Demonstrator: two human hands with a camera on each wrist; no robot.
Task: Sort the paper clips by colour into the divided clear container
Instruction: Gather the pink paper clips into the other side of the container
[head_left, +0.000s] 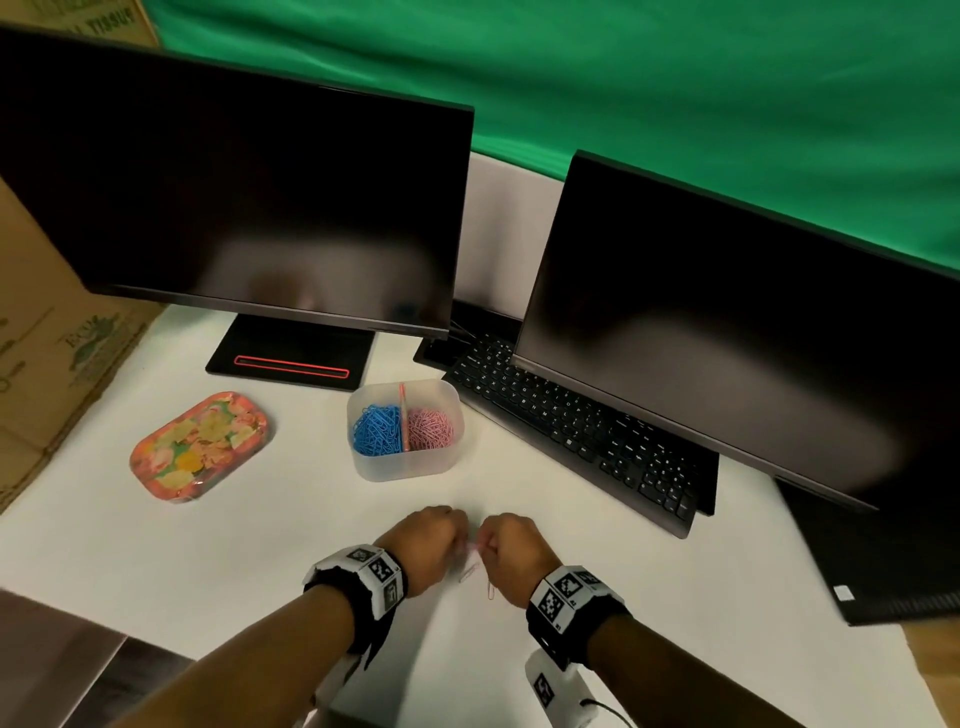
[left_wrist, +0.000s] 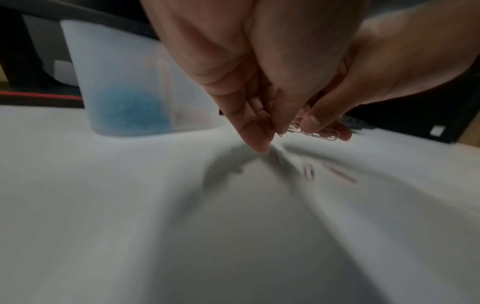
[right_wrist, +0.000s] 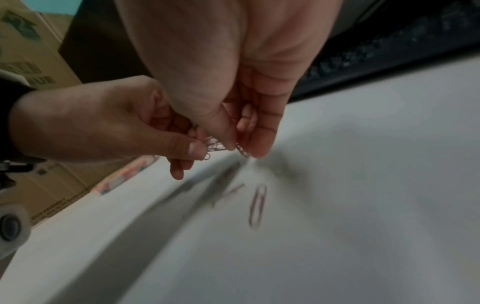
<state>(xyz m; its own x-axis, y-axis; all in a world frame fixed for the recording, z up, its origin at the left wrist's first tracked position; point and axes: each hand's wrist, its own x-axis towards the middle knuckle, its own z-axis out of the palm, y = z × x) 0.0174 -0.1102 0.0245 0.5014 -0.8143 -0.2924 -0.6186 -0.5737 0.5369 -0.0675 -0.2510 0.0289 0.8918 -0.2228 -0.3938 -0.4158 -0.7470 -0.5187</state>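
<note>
Low over the white table (head_left: 208, 545), my left hand (head_left: 441, 532) and right hand (head_left: 501, 543) meet fingertip to fingertip. Both pinch a small tangle of pink paper clips (head_left: 472, 548). In the left wrist view my left hand (left_wrist: 267, 131) nips one end of the pink paper clips (left_wrist: 317, 133), which the right thumb grips. In the right wrist view my right hand (right_wrist: 244, 144) holds the pink paper clips (right_wrist: 214, 146) against the left thumb. Two loose clips (head_left: 490, 590) lie below the hands. Beyond the hands stands the divided clear container (head_left: 410, 470), blue clips (head_left: 376, 428) left, pink clips (head_left: 430, 428) right.
A floral tray (head_left: 200, 447) lies left of the container. Two dark monitors (head_left: 234, 197) stand at the back. A black keyboard (head_left: 566, 426) runs along the right. A cardboard box (head_left: 47, 364) borders the table's left edge.
</note>
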